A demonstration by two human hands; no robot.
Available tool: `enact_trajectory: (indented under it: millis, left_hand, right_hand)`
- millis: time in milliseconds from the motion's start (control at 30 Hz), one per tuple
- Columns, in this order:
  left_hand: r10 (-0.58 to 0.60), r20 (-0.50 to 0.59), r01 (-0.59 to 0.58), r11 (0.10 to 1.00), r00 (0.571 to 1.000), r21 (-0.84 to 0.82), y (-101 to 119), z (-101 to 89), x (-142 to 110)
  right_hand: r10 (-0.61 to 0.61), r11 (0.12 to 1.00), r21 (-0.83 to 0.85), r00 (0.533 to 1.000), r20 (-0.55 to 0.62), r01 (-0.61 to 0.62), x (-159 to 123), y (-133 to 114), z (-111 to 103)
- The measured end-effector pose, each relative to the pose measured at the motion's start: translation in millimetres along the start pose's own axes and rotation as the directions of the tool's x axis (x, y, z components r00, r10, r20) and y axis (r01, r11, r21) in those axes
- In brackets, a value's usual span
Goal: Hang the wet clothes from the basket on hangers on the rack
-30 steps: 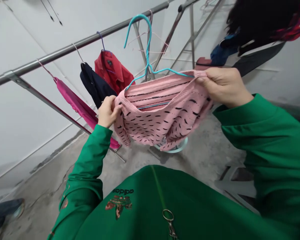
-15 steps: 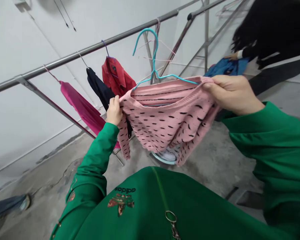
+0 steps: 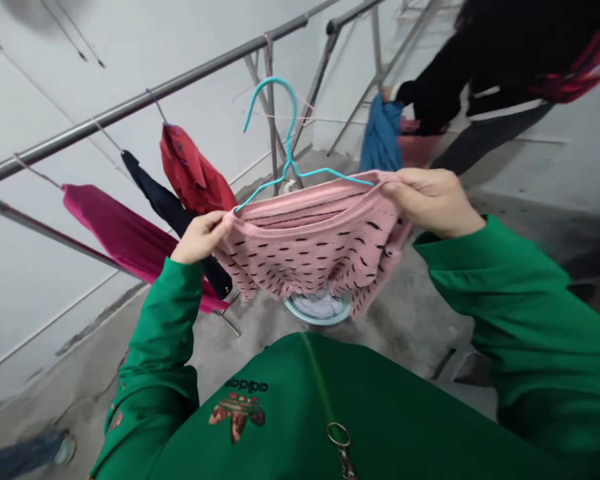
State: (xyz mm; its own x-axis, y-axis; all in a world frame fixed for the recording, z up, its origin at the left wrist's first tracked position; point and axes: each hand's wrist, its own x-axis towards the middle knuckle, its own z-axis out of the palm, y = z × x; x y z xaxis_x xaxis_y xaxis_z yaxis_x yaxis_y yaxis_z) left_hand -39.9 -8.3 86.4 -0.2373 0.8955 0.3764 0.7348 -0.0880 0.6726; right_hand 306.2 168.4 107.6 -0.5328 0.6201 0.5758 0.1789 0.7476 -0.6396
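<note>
The left hand [image 3: 197, 237] is closed, pinching one side of the collar of a pink knit sweater [image 3: 310, 257] with black dashes. The right hand [image 3: 433, 203] is closed on the opposite side of the same collar. Both grips are firm, and the sweater sags between them, held in the air in front of the wearer, over a round basin [image 3: 300, 315] on the concrete floor [image 3: 240, 353].

A teal wire hanger [image 3: 291, 133] stands upright at the neck opening, its hook above the collar and its arms running toward each hand. Whether both arms are fully inside the shoulders cannot be confirmed.

Status as seen: a magenta garment [image 3: 120, 233], a navy garment [image 3: 165, 213] and a red shirt [image 3: 193, 177] hang from a steel drying rail [image 3: 145, 100]. The sweater is off the rail. Pale laundry [image 3: 317, 305] lies in the basin.

At upper right, a co-worker's dark sleeve [image 3: 435, 87] reaches toward a blue garment [image 3: 380, 137], with a pink tub [image 3: 417, 150] just beneath it.

Markings: the wearer's green track jacket [image 3: 300, 393] bears the word "adidas" [image 3: 247, 385], upside down from this view, above a patterned trefoil logo [image 3: 237, 415]. A metal ring [image 3: 339, 435] hangs from the zip. No other writing is legible.
</note>
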Motion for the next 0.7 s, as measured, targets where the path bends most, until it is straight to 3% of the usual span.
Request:
enact_trajectory:
  millis: [67,133,267,400,567,700]
  left_hand:
    - [0.07,-0.014,-0.068,0.991,0.997,0.118,4,9.8,1]
    - [0.138,-0.118,-0.112,0.973,0.983,0.202,3,12.9,5]
    - [0.219,-0.279,-0.147,0.955,0.935,0.258,-5,1.6,14]
    - [0.245,-0.261,-0.161,0.938,0.934,0.307,-10,-9.5,18]
    - [0.308,-0.194,-0.224,0.905,0.931,0.362,-15,-12.0,28]
    - [0.389,-0.162,-0.295,0.861,0.907,0.415,-30,-15.4,39]
  right_hand:
    - [-0.013,1.0,-0.008,0.999,0.051,0.013,3,3,-4]
    - [-0.029,0.998,-0.047,0.99,0.141,0.036,8,9,-10]
    - [-0.069,0.973,-0.184,0.931,0.358,0.142,15,24,-24]
    - [-0.13,0.946,-0.237,0.926,0.355,0.223,11,27,-14]
    - [-0.136,0.957,-0.176,0.89,0.436,0.232,5,10,14]
    - [-0.081,0.984,-0.135,0.964,0.254,0.118,11,-15,9]
